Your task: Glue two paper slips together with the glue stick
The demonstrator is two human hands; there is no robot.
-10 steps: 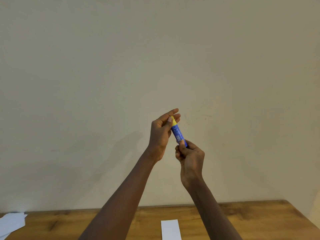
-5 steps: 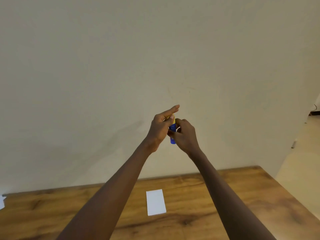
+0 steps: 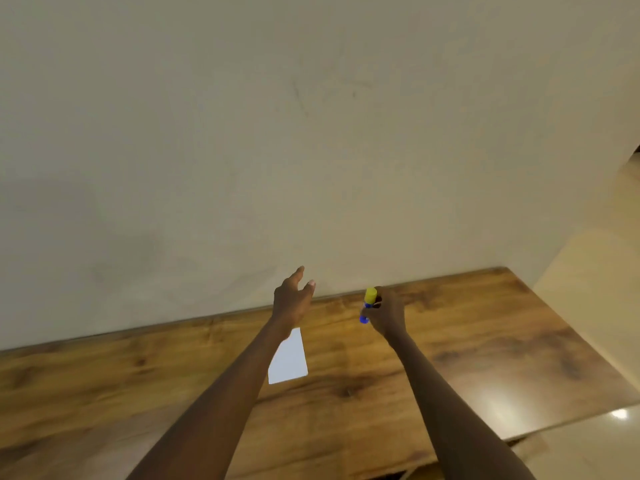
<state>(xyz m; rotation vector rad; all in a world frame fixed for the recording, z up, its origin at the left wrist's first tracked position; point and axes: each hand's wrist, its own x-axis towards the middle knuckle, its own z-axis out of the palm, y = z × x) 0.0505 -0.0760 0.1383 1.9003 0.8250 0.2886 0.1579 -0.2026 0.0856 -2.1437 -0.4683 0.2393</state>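
My right hand [image 3: 388, 315] grips a blue glue stick [image 3: 367, 306] with its yellow cap on top, held nearly upright above the far middle of the wooden table [image 3: 450, 358]. My left hand [image 3: 292, 299] is raised to the left of it, fingers spread and holding nothing. A white paper slip [image 3: 289, 360] lies flat on the table beneath my left wrist, partly covered by the forearm. I see only this one slip.
A plain beige wall [image 3: 311, 133] stands directly behind the table. The table's right edge [image 3: 588, 344] drops to a shiny pale floor [image 3: 595, 292].
My hands have separated and come down: the left has let go of the glue stick and the right now holds it alone. The view has tilted down and to the right.
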